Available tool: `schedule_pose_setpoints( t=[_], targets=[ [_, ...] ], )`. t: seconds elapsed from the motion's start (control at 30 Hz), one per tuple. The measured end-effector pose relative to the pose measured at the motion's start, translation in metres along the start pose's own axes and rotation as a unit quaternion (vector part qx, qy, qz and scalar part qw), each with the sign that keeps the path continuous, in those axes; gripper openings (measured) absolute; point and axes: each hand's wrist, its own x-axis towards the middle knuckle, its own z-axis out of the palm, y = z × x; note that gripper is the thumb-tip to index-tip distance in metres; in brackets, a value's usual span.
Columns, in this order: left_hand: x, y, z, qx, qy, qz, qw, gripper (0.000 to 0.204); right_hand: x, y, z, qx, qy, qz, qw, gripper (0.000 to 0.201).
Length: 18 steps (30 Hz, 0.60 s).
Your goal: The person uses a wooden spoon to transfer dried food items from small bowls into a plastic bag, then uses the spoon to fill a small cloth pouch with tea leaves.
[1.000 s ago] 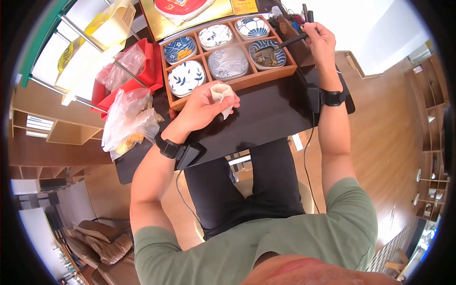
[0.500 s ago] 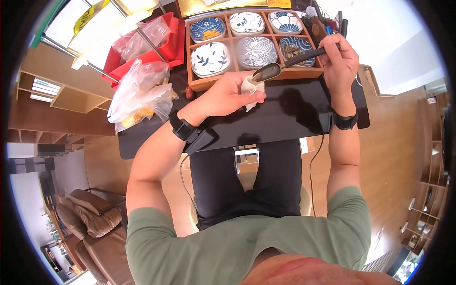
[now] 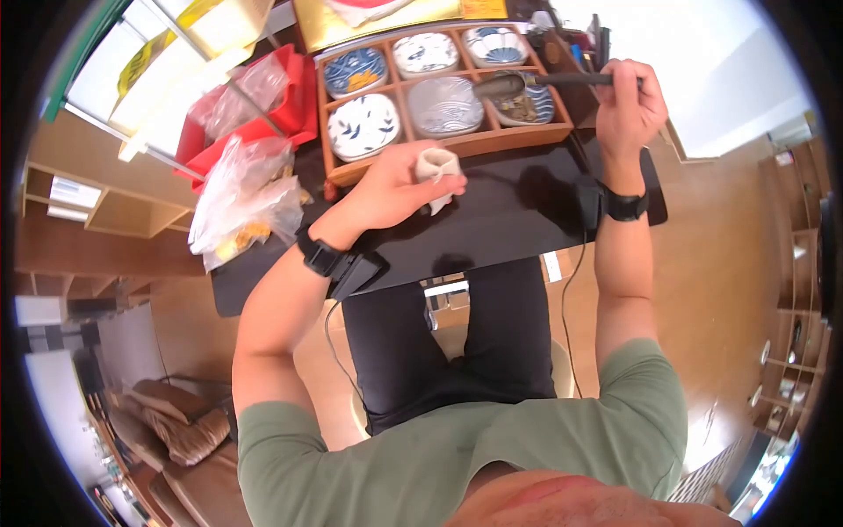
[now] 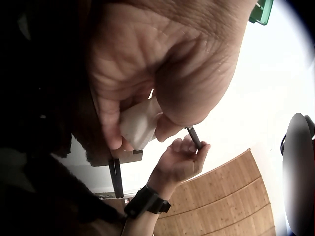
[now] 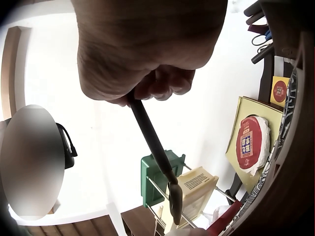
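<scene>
Six patterned bowls (image 3: 424, 106) sat in the compartments of a wooden tray (image 3: 527, 138) at the far edge of the dark table (image 3: 518, 220). At least two of them held something: the far-left blue bowl (image 3: 355, 72) had yellowish pieces in it, and the near-right bowl (image 3: 525, 105) held dark brownish bits; what the others contained could not be told. Left of the tray lay a red bag (image 3: 255, 132) with clear plastic bags (image 3: 241, 206) piled on and below it, one showing yellow contents. Beyond the tray lay a gold-coloured board (image 3: 386, 22).

The left hand (image 3: 395, 189) hovered over the table just in front of the tray's near rim, fingers and thumb curled round a small white pouch (image 3: 436, 167); the left wrist view showed the pouch (image 4: 138, 125) pinched between thumb and fingers. The right hand (image 3: 628, 105) was closed round the handle of a dark long-handled scoop (image 3: 527, 83), held nearly level above the tray's right side, its bowl end over the near-right bowl. Nothing lay between pouch and scoop but the tray's near rim.
</scene>
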Motion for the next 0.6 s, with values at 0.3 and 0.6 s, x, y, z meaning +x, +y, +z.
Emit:
schedule_pose_setpoints(
  t=[0.3,0.6],
  targets=[
    [-0.001,-0.004,-0.002,-0.023,0.018,0.012,1.0,0.015,0.012,-0.001,-0.015,-0.384,-0.018,-0.086,0.919,0.019],
    [-0.001,-0.005,-0.003,-0.041,0.012,0.009,0.999,0.017,0.015,-0.012,-0.011,-0.457,-0.116,-0.124,0.873,0.021]
  ],
)
